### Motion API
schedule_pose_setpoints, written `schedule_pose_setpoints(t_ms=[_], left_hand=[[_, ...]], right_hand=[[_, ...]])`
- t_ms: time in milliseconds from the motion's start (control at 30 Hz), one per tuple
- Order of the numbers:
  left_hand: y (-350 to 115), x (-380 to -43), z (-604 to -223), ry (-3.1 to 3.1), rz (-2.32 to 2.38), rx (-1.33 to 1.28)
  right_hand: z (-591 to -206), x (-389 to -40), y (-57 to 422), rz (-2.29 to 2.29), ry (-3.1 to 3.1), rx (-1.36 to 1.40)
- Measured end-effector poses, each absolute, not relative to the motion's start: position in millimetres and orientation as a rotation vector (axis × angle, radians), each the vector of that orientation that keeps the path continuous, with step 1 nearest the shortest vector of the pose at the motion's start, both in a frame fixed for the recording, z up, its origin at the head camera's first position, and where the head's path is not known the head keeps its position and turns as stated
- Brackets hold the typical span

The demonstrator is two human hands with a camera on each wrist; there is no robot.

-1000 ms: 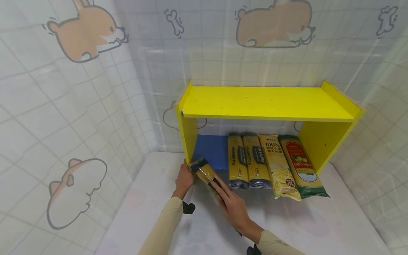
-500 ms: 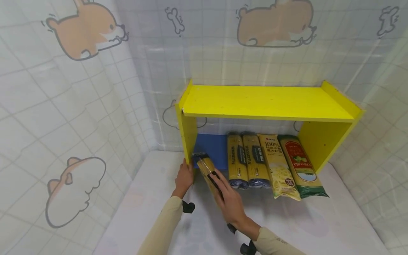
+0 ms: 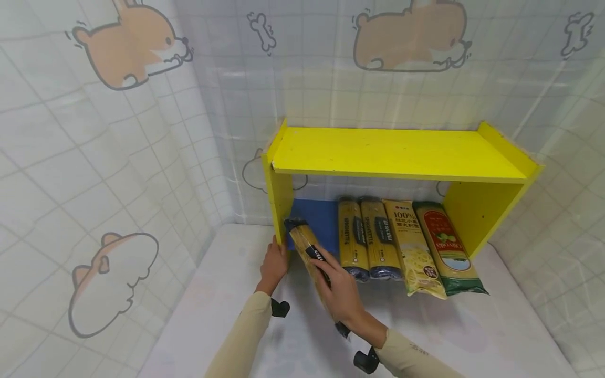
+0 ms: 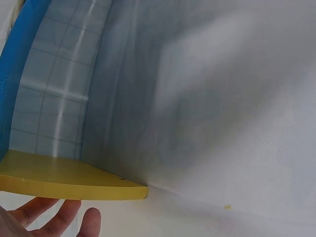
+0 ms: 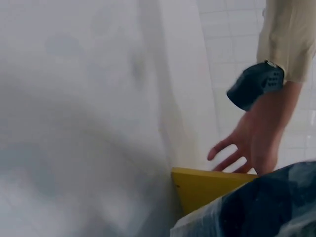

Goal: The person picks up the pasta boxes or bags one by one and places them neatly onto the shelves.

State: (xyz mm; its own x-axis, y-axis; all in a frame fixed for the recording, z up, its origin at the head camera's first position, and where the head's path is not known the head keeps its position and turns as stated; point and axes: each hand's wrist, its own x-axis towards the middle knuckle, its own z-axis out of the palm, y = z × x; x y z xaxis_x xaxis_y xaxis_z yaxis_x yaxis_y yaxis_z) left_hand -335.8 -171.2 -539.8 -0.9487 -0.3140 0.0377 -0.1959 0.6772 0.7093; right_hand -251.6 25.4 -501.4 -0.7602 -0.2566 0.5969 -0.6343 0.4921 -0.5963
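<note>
My right hand [image 3: 341,291] grips a long pack of spaghetti [image 3: 302,239] around its middle. The pack slants, its dark far end over the blue shelf board [image 3: 323,215] just inside the left panel, its near end toward me. In the right wrist view the crinkled end of the spaghetti pack [image 5: 271,207] fills the lower right corner. My left hand [image 3: 274,266] rests against the outer face of the yellow shelf's left side panel [image 3: 280,210]. The left wrist view shows these fingers [image 4: 64,217] extended against the yellow panel [image 4: 74,190].
Two more spaghetti packs [image 3: 352,241] lie side by side on the blue board. Right of them are a cream pasta pack [image 3: 413,247] and a green-ended pack with a red label [image 3: 446,241]. The yellow top board [image 3: 397,152] spans above. Tiled-pattern walls [image 3: 142,157] surround the white table [image 3: 208,325].
My right hand has swung the spaghetti pack's far end forward over the blue board; more of its near end now shows. My left hand has stayed at the side panel.
</note>
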Motion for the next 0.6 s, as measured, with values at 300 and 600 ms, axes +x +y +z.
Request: schedule_pose_setpoints(t_ms=[300,600], left_hand=[[-172,-336,-538,-2.721,-1.137,0.435],[-170,-335,-539,-2.718,-1.146,0.432]], right_hand=[[-478,-264,24,1.145,-2.441,0.600],[-475,-287,30,1.011,-2.518,0.564]])
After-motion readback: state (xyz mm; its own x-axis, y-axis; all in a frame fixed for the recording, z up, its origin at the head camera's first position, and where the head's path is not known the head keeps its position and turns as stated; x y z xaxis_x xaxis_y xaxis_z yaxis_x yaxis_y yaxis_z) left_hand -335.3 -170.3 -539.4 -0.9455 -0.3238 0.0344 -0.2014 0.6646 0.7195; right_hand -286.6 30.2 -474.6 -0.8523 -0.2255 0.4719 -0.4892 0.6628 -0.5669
